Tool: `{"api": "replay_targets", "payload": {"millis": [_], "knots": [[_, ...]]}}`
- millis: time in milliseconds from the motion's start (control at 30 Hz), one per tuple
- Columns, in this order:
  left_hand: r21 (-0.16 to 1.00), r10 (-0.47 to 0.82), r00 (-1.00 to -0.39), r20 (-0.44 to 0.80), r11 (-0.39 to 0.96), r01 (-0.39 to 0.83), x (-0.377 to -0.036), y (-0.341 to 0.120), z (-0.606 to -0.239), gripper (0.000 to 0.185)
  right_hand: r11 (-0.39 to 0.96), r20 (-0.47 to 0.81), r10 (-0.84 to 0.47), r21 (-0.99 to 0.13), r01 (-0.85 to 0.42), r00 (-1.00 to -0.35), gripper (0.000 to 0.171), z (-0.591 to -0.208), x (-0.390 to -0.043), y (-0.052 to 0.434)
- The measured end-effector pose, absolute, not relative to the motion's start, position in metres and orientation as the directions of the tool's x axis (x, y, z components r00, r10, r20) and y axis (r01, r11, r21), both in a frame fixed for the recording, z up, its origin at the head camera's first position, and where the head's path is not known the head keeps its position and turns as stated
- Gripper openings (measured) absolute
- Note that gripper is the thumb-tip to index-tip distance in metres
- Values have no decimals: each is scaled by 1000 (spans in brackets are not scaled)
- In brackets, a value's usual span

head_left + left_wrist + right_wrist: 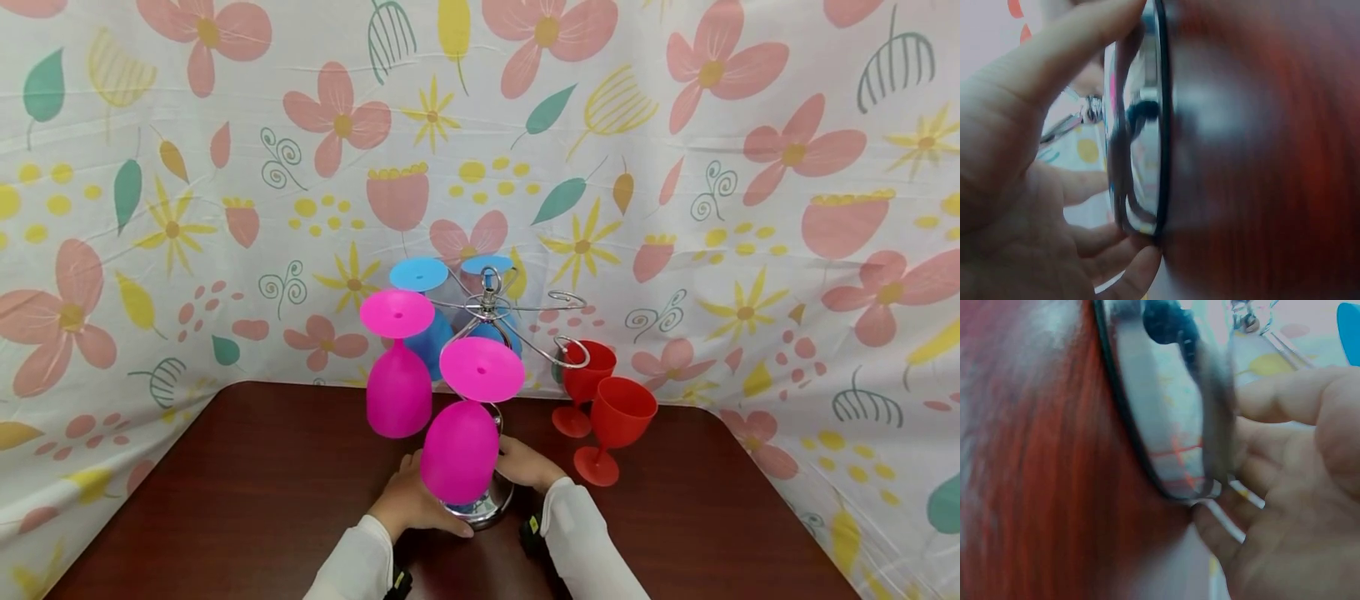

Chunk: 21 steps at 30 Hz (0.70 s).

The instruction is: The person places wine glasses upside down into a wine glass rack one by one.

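A chrome stemware rack (487,307) stands on the table, with curved wire arms spreading from its top. Its round shiny base (491,507) is held between both hands. My left hand (416,500) grips the base's left side, thumb in front and fingers curled round the rim in the left wrist view. From the right, my right hand (1310,506) curls its fingers round the same base. Two pink goblets (461,454) hang upside down at the rack's front left, the nearer hiding part of the base. Behind them hang two blue goblets (418,273), also inverted.
Two red goblets (622,412) stand upright on the table to the right of the rack, close to my right hand. Bare wire hooks (573,352) reach out above them. A flower-printed curtain (225,167) hangs behind the dark wooden table (247,483).
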<state>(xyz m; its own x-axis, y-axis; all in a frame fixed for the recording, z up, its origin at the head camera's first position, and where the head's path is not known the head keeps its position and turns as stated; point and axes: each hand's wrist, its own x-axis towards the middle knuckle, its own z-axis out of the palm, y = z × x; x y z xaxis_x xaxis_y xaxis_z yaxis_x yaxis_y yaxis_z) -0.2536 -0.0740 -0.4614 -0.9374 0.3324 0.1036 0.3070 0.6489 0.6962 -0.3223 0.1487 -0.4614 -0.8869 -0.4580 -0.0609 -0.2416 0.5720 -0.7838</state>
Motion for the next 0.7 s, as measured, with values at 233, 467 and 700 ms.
{"api": "replay_targets", "payload": {"millis": [233,467,700], "knots": [[677,344,-927,152,647,351,-255,-74,-463,126,549,-57,-504,-792,-269,-862,56,-460,-326,146],[732,383,-910,159,572,369,-261,-78,-466,126,532,-46,-515,-800,-277,-856,53,-460,-324,147],[743,422,-890,173,538,399,-265,-82,-468,121,520,-47,-509,-813,-263,-859,59,-462,-324,146]]}}
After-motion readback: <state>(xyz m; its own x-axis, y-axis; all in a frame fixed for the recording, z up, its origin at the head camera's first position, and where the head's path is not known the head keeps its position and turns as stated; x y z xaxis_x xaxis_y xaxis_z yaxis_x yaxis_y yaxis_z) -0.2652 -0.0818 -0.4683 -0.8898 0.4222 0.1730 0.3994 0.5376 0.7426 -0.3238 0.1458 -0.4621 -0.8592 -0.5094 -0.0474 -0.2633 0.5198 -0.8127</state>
